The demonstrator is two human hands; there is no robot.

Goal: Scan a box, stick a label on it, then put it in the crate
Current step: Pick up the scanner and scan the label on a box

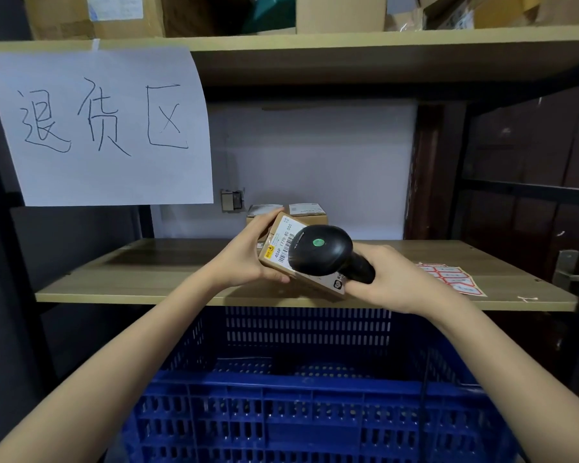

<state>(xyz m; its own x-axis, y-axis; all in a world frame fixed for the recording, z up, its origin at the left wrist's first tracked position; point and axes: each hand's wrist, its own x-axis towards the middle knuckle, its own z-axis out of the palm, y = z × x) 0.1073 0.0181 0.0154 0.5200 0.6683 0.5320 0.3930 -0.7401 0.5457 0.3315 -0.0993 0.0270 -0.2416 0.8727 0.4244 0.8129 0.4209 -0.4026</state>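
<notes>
Blue slotted plastic crate (281,396) waits below; left hand (244,259) grips the small, stiff, probably light cardboard box (281,243) by its edges, right hand (385,279) clasps the black handheld scanner (318,253) at three o'clock.

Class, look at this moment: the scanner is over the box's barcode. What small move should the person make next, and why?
Probably set the scanner down on the shelf and reach the right hand to the label sheet. The scanner's head already hangs over the barcode of the box held by the left hand, and the labels lie just right.
</notes>
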